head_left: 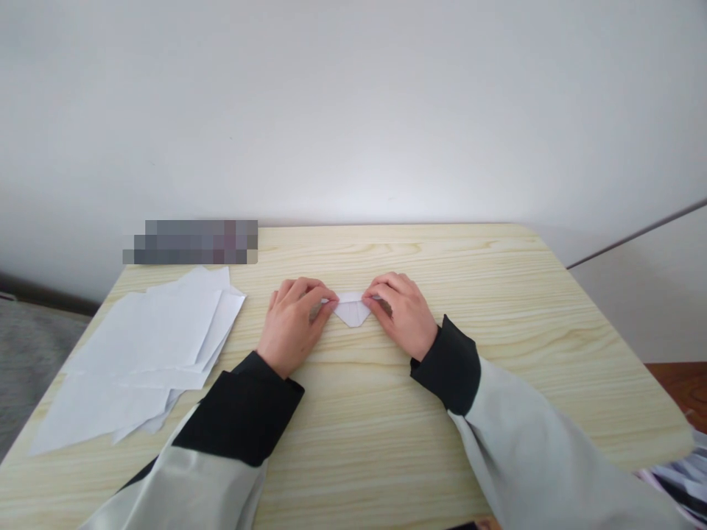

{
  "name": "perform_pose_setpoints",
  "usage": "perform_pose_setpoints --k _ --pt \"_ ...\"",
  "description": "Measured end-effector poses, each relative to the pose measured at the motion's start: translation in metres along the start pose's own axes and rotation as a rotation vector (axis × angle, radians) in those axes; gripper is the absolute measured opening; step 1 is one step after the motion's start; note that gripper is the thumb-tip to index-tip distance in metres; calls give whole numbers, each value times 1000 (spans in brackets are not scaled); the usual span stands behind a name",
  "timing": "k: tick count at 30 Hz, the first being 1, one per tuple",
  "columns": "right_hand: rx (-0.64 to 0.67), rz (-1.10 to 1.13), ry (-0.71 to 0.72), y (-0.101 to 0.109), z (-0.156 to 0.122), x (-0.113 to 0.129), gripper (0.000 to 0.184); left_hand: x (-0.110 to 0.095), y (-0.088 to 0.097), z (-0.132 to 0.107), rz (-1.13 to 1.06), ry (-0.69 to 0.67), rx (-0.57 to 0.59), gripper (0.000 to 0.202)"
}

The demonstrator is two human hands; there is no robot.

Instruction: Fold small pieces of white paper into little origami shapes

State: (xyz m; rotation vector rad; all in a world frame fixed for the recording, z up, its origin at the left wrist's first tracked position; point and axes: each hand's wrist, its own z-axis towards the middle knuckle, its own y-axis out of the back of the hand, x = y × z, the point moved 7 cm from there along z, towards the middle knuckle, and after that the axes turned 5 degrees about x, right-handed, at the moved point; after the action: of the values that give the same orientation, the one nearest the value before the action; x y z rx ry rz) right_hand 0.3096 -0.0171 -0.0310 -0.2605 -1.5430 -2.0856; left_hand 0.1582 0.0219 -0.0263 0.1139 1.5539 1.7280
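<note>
A small folded piece of white paper (352, 312) is held between my hands, just over the middle of the table. Its lower edge narrows to a short flat tip that points toward me, and fold lines show across it. At its left end, my left hand (295, 320) pinches the paper between thumb and fingers. My right hand (402, 313) grips the opposite end in the same kind of pinch. The paper's outer corners are hidden behind my fingertips.
Loose white paper sheets (149, 331) lie in an overlapping pile on the left of the wood-grain table (353, 442). A blurred-out object (191, 243) stands at the back left edge. Behind the table rises a white wall (353, 110). Striped fabric (677, 482) shows at the lower right.
</note>
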Motion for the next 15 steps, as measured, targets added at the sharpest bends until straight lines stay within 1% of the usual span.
perform_pose_setpoints --k 4,6,9,12,15 --pt "-70 -11 54 7 0 8 16 -1 1 1 -114 -13 -7 21" --pt "-105 28 105 11 -1 13 15 -1 1 1 -221 -4 9 31" --pt "-129 96 155 14 -2 16 14 0 -2 0 -375 40 71 44" --pt "-139 161 174 16 -3 16 12 0 -5 -1 -495 68 130 40" --pt "-142 248 181 19 -2 16 11 0 -6 -2 -665 57 138 29"
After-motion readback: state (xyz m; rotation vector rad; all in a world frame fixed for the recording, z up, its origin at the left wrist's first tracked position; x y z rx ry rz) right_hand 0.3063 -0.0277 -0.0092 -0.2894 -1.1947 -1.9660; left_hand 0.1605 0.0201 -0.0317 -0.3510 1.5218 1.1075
